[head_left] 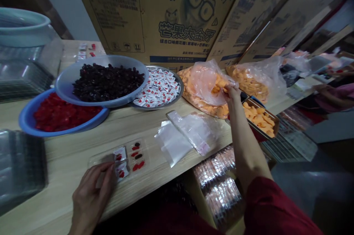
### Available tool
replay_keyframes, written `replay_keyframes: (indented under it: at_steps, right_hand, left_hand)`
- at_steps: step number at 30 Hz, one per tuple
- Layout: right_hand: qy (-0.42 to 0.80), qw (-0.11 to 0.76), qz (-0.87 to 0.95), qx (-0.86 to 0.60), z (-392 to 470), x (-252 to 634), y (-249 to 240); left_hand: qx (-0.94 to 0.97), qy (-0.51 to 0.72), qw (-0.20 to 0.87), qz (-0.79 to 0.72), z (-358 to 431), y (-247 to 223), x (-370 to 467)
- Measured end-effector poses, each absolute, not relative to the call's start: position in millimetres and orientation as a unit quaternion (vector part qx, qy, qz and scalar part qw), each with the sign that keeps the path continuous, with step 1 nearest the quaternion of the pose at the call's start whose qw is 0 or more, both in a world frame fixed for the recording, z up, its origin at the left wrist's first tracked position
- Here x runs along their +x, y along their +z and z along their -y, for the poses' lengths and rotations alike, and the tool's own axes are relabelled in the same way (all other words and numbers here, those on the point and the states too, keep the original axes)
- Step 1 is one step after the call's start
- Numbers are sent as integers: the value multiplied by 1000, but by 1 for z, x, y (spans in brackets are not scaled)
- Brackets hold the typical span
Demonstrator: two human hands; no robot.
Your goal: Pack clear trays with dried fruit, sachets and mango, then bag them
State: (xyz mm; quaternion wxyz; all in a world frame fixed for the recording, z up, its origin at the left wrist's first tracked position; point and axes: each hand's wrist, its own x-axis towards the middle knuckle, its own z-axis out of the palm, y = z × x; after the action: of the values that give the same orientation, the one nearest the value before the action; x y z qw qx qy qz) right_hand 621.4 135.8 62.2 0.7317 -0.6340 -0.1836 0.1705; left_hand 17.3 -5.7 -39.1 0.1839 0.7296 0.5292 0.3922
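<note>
My left hand (pixel 95 187) rests at the left end of a clear plastic tray (pixel 143 146), its fingers curled at the tray's edge. Two white packets (pixel 120 154) and several red and dark pieces (pixel 138 157) lie in the tray's compartments. Farther right, my right hand (pixel 232 93) reaches to the opening of a clear bag of orange pieces (pixel 193 80); its fingertips are pressed together at the bag, and what they hold is too small to make out. Flat clear bags (pixel 177 139) lie between my hands.
A bowl of dark pieces (pixel 107 84) overlaps a blue bowl of red pieces (pixel 61 117). Beside them stands a round tray of white packets (pixel 160 89). A box of orange pieces (pixel 260 117) is right of my forearm. Large cartons (pixel 155 14) line the back. Another person's arm (pixel 332 95) shows far right.
</note>
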Motion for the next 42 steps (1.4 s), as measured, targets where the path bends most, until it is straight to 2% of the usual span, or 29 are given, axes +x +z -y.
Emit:
replay_keyframes:
  at_steps: [8, 16, 20, 25, 28, 30, 35, 39, 42]
  right_hand:
    - [176, 740, 179, -625, -138, 626, 50]
    - [153, 743, 190, -623, -151, 612, 52]
    - [106, 783, 196, -580, -154, 599, 74]
    - [81, 861, 181, -469, -110, 575, 99]
    - [165, 844, 219, -462, -77, 513, 86]
    - [267, 813, 265, -444, -58, 443, 64]
    - [578, 638, 270, -431, -22, 259, -2]
    - [673, 544, 314, -391, -13, 190, -34]
    - [696, 511, 350, -363, -14, 179, -42]
  left_hand:
    - [706, 377, 218, -558, 0, -33, 24]
    - [728, 384, 146, -549, -1, -41, 24]
    - [729, 390, 124, -549, 1, -43, 17]
    - [712, 416, 113, -554, 6, -39, 15]
    - [700, 423, 158, -554, 10, -30, 21]
    - [685, 434, 189, -554, 11, -24, 27]
    - [605, 451, 306, -580, 9, -15, 30]
    - [529, 460, 454, -550, 12, -15, 18]
    - [499, 470, 488, -541, 15, -17, 8]
